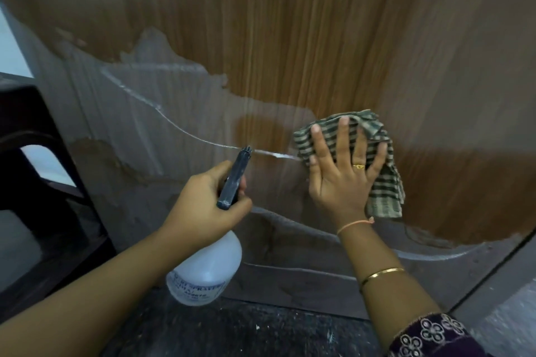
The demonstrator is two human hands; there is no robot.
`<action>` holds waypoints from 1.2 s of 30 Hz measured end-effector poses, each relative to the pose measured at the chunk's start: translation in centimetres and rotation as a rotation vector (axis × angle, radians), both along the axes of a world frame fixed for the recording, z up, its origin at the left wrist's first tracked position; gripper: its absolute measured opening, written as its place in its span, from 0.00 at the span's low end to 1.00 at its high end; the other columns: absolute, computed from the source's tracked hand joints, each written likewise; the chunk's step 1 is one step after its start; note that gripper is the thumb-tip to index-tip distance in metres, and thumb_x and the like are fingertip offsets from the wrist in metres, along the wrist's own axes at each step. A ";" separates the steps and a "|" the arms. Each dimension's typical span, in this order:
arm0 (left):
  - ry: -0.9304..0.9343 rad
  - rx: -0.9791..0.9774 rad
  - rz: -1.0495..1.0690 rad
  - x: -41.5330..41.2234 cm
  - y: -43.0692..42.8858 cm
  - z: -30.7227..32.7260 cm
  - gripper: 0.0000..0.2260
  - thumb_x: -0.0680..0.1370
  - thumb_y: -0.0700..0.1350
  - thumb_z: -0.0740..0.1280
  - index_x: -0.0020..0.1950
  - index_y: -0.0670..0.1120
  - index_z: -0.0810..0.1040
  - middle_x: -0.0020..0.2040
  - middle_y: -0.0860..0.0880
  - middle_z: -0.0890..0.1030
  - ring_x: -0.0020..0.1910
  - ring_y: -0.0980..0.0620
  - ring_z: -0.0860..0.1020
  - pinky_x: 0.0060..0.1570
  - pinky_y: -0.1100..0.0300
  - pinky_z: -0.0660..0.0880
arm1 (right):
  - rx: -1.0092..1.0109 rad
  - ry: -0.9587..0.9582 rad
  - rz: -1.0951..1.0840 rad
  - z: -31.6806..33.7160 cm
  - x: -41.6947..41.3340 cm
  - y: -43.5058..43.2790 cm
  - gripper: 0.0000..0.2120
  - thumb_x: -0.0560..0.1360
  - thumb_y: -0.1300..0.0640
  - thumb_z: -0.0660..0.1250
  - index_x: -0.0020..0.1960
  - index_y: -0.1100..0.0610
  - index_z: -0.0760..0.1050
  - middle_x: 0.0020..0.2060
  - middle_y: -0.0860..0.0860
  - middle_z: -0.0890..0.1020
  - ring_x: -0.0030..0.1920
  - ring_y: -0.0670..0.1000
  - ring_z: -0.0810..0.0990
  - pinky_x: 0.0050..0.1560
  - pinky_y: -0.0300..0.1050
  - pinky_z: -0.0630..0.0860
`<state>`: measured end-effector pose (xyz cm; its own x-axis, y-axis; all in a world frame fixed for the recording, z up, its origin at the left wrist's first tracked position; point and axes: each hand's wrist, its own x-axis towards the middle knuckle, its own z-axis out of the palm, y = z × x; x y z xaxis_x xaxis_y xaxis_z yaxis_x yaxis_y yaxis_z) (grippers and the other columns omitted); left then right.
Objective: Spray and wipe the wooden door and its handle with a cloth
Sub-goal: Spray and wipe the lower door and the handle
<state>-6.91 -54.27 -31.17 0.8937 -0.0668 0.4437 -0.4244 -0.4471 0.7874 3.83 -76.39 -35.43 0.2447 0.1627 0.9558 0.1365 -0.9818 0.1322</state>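
Note:
The wooden door [304, 38] fills the view, brown with vertical grain; its lower part is grey where the veneer has peeled away. My right hand [343, 171] lies flat with fingers spread, pressing a green-and-white checked cloth [383, 182] against the door's lower part. My left hand [203, 203] grips a white spray bottle [208, 269] by its dark trigger head, the nozzle [246, 151] aimed at the door just left of the cloth. No door handle is in view.
A dark plastic stool or chair [37, 171] stands at the left, close to the door. The dark speckled floor [232, 333] runs below. At the lower right is the door's edge with a grey surface [504, 298] beside it.

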 end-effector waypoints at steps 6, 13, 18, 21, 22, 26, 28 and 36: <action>0.049 -0.172 -0.045 0.1 2.2 -0.4 0.09 0.68 0.41 0.66 0.48 0.47 0.76 0.43 0.48 0.80 0.42 0.54 0.80 0.42 0.67 0.76 | 0.100 0.013 -0.002 0.5 0.4 3.7 0.25 0.82 0.47 0.51 0.77 0.44 0.50 0.77 0.53 0.52 0.77 0.53 0.39 0.71 0.66 0.42; 0.015 -0.130 -0.050 0.4 3.0 -0.9 0.10 0.66 0.47 0.66 0.46 0.47 0.76 0.42 0.51 0.80 0.40 0.53 0.79 0.40 0.64 0.75 | -0.381 0.029 0.163 0.7 0.2 8.5 0.24 0.78 0.47 0.60 0.73 0.46 0.65 0.75 0.51 0.60 0.73 0.56 0.60 0.73 0.62 0.42; -0.017 -0.148 -0.017 0.3 3.7 -1.4 0.15 0.64 0.54 0.63 0.46 0.47 0.75 0.39 0.48 0.79 0.36 0.51 0.78 0.36 0.61 0.75 | -0.670 0.091 0.367 -0.9 2.3 11.1 0.17 0.74 0.55 0.65 0.62 0.57 0.76 0.66 0.57 0.76 0.67 0.60 0.67 0.75 0.62 0.46; -0.004 -0.169 -0.017 0.2 3.7 -1.7 0.13 0.66 0.50 0.66 0.47 0.47 0.75 0.39 0.47 0.79 0.37 0.54 0.78 0.38 0.65 0.74 | -0.598 0.107 0.451 0.1 1.7 10.6 0.18 0.74 0.57 0.68 0.63 0.56 0.75 0.65 0.58 0.76 0.68 0.58 0.67 0.75 0.57 0.47; 0.006 -0.181 -0.009 0.2 3.7 -1.7 0.11 0.67 0.47 0.66 0.47 0.47 0.75 0.40 0.46 0.79 0.37 0.54 0.78 0.39 0.64 0.74 | -0.612 0.083 0.423 0.7 1.3 9.7 0.21 0.74 0.55 0.69 0.67 0.54 0.73 0.67 0.57 0.74 0.69 0.57 0.66 0.75 0.56 0.47; 0.019 -0.234 -0.003 0.2 3.8 -1.8 0.09 0.67 0.43 0.65 0.47 0.47 0.75 0.41 0.46 0.79 0.40 0.53 0.79 0.39 0.66 0.74 | -0.609 0.004 0.237 1.9 0.2 3.8 0.23 0.79 0.47 0.60 0.73 0.47 0.66 0.74 0.52 0.63 0.72 0.54 0.62 0.73 0.56 0.48; 0.008 -0.233 -0.008 0.3 4.0 -1.9 0.09 0.68 0.43 0.65 0.47 0.47 0.75 0.41 0.48 0.79 0.41 0.53 0.79 0.40 0.66 0.75 | -0.593 -0.021 0.156 1.9 -0.1 0.7 0.24 0.78 0.45 0.61 0.73 0.45 0.66 0.73 0.52 0.64 0.71 0.55 0.64 0.73 0.57 0.50; 0.020 -0.176 -0.052 0.7 5.0 -2.1 0.09 0.67 0.47 0.66 0.46 0.49 0.75 0.40 0.48 0.79 0.39 0.50 0.79 0.40 0.61 0.77 | -0.646 -0.053 0.028 2.2 0.3 -0.2 0.28 0.78 0.39 0.58 0.75 0.47 0.62 0.73 0.56 0.62 0.69 0.59 0.65 0.73 0.63 0.47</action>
<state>-6.16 -49.25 -33.32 0.9000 -0.0355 0.4345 -0.4264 -0.2794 0.8603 4.10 -76.64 -33.27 0.1877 0.7147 0.6737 0.1380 -0.6983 0.7024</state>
